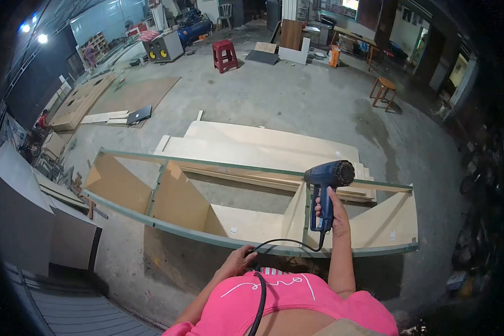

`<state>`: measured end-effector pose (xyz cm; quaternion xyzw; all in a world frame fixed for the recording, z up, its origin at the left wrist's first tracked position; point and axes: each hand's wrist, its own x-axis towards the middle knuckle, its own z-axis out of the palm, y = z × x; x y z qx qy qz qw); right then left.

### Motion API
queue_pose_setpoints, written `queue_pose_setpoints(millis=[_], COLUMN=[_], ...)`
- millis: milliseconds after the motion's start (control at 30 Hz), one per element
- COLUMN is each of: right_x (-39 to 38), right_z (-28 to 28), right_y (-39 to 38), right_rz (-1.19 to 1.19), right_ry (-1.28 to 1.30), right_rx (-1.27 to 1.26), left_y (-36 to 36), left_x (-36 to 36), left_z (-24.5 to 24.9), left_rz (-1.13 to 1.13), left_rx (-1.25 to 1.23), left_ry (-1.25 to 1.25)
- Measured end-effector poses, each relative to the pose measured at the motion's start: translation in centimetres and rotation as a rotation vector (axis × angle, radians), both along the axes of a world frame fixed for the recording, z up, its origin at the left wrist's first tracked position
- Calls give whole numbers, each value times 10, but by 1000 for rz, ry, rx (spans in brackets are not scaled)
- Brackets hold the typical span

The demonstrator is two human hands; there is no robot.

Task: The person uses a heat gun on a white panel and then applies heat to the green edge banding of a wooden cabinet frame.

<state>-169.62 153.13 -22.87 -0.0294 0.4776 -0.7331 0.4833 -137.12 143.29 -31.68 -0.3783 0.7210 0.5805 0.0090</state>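
My right hand [337, 215] is wrapped round the handle of a blue heat gun [322, 187], raised over the right part of a long wooden cabinet frame [185, 193]. From the handle's base a black power cord [285, 241] curves left to my left hand [239, 261]. The fingers of that hand are closed on the cord, close to the frame's near edge. Green edging [185, 234] runs along the frame's near and far edges, and upright dividers split it into several open compartments. A thicker black hose or cable [259, 302] hangs down in front of my pink shirt.
Stacked pale boards [224, 137] lie just beyond the frame. Large panels [22, 207] lean at the left. Farther off stand a red stool [225, 56] and a wooden stool [383, 92]. A person in red [43, 119] is at the far left.
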Motion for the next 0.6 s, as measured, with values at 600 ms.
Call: queue_pose_setpoints(millis=[600], right_x=[22], right_z=[-4], right_y=[3], right_rz=[-156], right_ry=[100], right_rx=[22], left_y=[-16], left_x=[13], left_z=[-35], left_rz=[-101], left_rx=[55], left_ry=[12])
